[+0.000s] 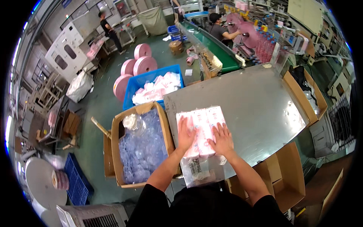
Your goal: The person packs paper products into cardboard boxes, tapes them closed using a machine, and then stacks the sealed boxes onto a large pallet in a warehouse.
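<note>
Three long pink-and-white wrapped packs [204, 130] lie side by side on the steel table [245, 98]. My left hand [185, 134] lies on the left pack, its fingers stretched out toward the far end. On the right pack rests my right hand [222, 140], palm down with the fingers spread. Neither hand is closed round anything. A clear plastic bag [200, 172] with a printed patch hangs at the table's near edge, close below the packs. What the bag holds, if anything, cannot be made out.
Left of the table stands a cardboard box [116, 151] of crumpled clear bluish plastic. Behind it is a blue crate [128, 94] with pink-white pieces. Open cartons [289, 174] flank the right side. A green conveyor [211, 47] meets the far edge; a co-worker [219, 30] stands beside machinery.
</note>
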`<state>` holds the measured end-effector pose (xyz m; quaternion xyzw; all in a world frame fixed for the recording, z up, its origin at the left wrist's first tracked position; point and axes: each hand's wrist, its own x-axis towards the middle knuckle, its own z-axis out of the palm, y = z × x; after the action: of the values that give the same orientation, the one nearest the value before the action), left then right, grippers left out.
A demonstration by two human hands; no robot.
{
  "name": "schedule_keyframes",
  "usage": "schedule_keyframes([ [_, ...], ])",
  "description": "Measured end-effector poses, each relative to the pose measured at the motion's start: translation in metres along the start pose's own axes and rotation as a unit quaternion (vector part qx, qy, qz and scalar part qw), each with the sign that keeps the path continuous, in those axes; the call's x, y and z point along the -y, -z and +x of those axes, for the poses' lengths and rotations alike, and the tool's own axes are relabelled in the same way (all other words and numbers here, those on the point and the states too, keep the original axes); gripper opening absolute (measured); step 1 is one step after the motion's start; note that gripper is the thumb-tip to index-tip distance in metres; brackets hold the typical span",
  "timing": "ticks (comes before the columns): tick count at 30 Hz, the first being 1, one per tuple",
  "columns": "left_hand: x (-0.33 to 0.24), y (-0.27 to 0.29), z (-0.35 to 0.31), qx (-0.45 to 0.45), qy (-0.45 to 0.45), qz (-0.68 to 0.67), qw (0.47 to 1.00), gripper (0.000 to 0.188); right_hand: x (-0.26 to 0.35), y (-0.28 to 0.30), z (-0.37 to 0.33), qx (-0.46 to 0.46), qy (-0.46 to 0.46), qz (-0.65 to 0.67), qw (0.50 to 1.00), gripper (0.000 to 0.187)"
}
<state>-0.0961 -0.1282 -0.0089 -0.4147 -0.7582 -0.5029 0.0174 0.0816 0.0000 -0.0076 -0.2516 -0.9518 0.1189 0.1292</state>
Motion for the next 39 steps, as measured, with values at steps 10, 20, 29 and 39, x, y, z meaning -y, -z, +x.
schedule_keyframes([
  [10, 0.083, 0.134, -0.116, -0.029, 0.158, 0.392, 0.906, 0.07, -0.037, -0.01, 0.0, -0.065, 0.019, 0.215, 0.974, 0.045],
  [20, 0.145, 0.143, -0.182, 0.172, 0.292, 0.245, 0.908, 0.054, 0.006, 0.074, -0.065, -0.2, -0.162, 0.315, 0.914, 0.033],
  [29, 0.209, 0.181, -0.195, -0.083, 0.325, 0.099, 0.937, 0.012, 0.045, 0.05, -0.221, -0.169, -0.24, 0.354, 0.888, 0.022],
  [39, 0.106, 0.135, -0.169, 0.327, 0.325, 0.11, 0.881, 0.047, 0.117, 0.018, -0.315, -0.183, -0.243, 0.275, 0.912, 0.018],
])
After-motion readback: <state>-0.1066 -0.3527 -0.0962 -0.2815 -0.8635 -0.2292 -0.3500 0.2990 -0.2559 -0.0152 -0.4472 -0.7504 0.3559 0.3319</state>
